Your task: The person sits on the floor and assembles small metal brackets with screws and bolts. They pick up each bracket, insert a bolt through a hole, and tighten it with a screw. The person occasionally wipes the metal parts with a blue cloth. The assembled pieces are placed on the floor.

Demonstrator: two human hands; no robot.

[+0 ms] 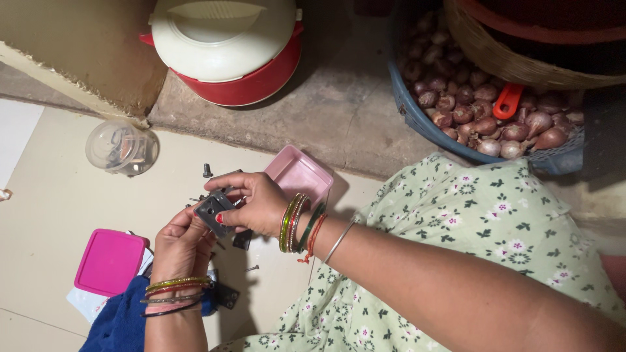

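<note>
1. Far to the left of the grip, a clear round lidded jar [122, 147] lies on the pale floor [52, 195]; below it, a bright pink square lid [109, 261] rests beside blue cloth [120, 322].
2. The left hand [182, 244] rises from below, bangles at the wrist; its fingers close on the lower edge of a small dark metal plate [212, 210].
3. The right hand [251, 203] comes in from the right, thumb and fingers pinched shut on the same plate; so the plate sits between both grips, held above the floor.
4. Just above the grip, a loose dark screw [207, 171] lies on the floor; below it, another dark plate [227, 295] lies flat.
5. Just right of the grip stands an open pale pink box [300, 173].
6. Well above, a red pot with a cream lid [228, 45]; far right, a blue basket [417, 120] of onions [486, 124].
</note>
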